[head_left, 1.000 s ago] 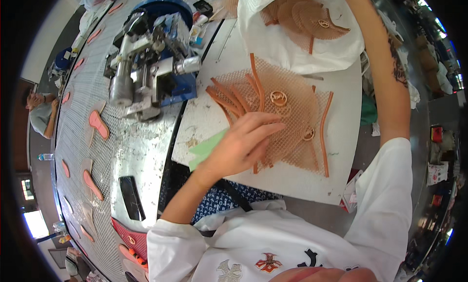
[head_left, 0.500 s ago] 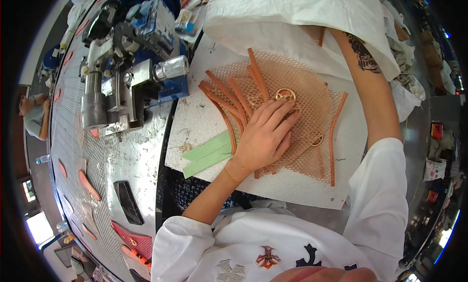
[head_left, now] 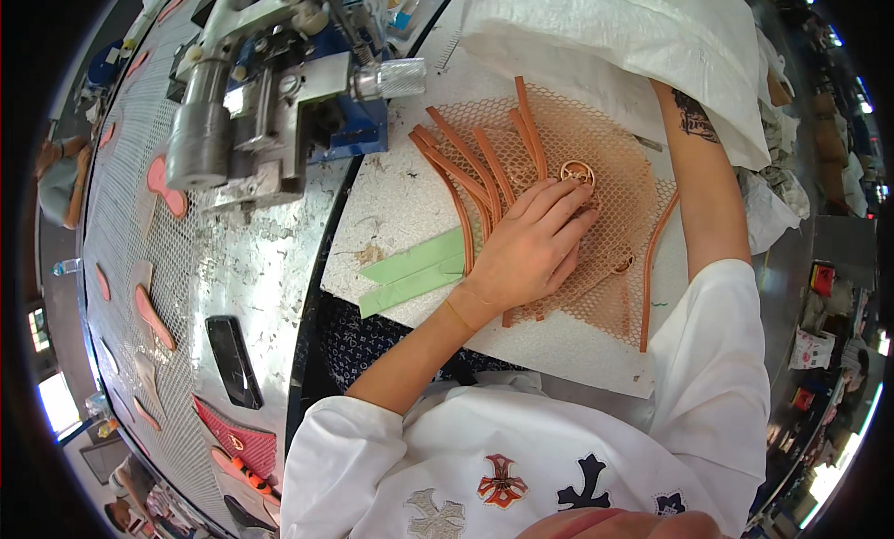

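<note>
My left hand [head_left: 534,241] lies with fingers stretched out on a loose stack of tan mesh pieces [head_left: 610,222] edged with brown binding strips [head_left: 489,171]. Its fingertips touch the mesh beside a round gold-coloured ornament [head_left: 577,174]. A second gold ring [head_left: 623,264] shows through the mesh at the stack's right. My right forearm [head_left: 708,194] reaches up under the edge of a white woven sack [head_left: 624,45]; the hand is hidden inside, so what it touches cannot be seen. Two pale green strips [head_left: 414,273] lie by my left wrist, partly under the stack.
A metal machine head [head_left: 270,101] with a knurled knob stands at the upper left. On the metal table's left are a black phone [head_left: 233,362], a red mesh piece [head_left: 237,436] and several pink sole-shaped pieces [head_left: 154,315]. The white work board [head_left: 577,367] lies under the stack.
The whole view has shifted slightly. A mesh piece seen by my right wrist at the sack's mouth no longer shows. My left hand stays on the stack.
</note>
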A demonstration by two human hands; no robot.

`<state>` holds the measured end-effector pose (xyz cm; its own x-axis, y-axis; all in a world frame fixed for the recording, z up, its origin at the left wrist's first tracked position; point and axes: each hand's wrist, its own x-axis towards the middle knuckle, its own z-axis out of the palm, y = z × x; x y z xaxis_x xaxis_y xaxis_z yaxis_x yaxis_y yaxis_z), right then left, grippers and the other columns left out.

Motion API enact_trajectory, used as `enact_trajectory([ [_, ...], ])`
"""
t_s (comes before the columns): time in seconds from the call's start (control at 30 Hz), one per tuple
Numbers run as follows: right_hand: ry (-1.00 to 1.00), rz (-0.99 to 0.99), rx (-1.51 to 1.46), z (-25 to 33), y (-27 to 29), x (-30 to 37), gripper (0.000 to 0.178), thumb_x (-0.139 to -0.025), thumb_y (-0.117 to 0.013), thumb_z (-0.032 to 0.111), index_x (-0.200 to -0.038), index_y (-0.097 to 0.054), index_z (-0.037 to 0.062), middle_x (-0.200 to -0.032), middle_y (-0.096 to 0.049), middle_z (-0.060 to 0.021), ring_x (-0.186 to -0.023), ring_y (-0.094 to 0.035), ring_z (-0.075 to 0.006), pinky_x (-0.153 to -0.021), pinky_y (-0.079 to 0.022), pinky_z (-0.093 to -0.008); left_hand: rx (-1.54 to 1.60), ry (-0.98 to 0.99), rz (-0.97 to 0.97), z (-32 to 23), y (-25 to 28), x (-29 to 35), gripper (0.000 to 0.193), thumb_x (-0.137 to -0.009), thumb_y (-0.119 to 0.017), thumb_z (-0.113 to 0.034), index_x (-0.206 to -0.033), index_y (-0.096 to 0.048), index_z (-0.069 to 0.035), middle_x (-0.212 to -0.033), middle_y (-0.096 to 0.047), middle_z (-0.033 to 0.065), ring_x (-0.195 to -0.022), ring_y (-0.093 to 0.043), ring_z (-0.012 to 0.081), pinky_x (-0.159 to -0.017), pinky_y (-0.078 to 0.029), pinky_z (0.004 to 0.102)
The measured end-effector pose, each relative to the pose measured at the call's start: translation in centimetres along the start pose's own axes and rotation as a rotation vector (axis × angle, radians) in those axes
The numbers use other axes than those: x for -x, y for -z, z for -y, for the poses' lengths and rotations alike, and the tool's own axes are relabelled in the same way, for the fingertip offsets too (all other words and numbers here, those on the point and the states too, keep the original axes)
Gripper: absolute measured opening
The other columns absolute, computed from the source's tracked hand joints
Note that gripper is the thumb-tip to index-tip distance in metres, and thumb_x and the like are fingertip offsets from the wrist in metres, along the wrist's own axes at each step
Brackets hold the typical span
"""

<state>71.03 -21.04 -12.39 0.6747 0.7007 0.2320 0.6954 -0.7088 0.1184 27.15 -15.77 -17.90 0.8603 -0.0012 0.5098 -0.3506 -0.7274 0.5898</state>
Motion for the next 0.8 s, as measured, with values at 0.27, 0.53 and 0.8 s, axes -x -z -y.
enact_trajectory([
  [0.27, 0.079, -0.027, 0.069, 6.3, 5.9, 7.5, 0.065, -0.081, -0.056, -0.006, -0.143, -0.05, 0.0117, -0.142, -0.052, -0.0177, -0.119, -0.057, -0.0357, -0.093, -0.048, -0.0422, 0.023, -0.009, -0.034, 0.0, 0.9, 2.4, 0.038, -0.083, -0.064, -0.008, -0.12, -0.063, -0.004, -0.138, -0.053, 0.0131, -0.131, -0.047, 0.0331, -0.114, -0.034, 0.0482],
  [0.53, 0.166, -0.122, 0.182, 15.6, 14.3, 25.0, 0.071, -0.079, -0.055, -0.009, -0.145, -0.048, 0.0129, -0.141, -0.053, -0.0178, -0.116, -0.059, -0.0367, -0.089, -0.051, -0.043, 0.071, -0.042, -0.102, -0.3, 1.0, 4.2, 0.036, -0.082, -0.064, -0.008, -0.118, -0.063, -0.003, -0.133, -0.055, 0.0142, -0.13, -0.047, 0.0332, -0.112, -0.036, 0.047],
  [0.8, 0.192, -0.199, 0.023, 19.2, 12.9, 30.7, 0.079, -0.077, -0.055, -0.014, -0.149, -0.044, 0.0163, -0.137, -0.055, -0.0211, -0.117, -0.059, -0.0369, -0.093, -0.051, -0.0431, 0.025, -0.051, -0.124, -0.1, 1.9, 6.1, 0.031, -0.081, -0.064, -0.007, -0.111, -0.065, -0.003, -0.127, -0.057, 0.0131, -0.126, -0.049, 0.0313, -0.111, -0.037, 0.0459],
])
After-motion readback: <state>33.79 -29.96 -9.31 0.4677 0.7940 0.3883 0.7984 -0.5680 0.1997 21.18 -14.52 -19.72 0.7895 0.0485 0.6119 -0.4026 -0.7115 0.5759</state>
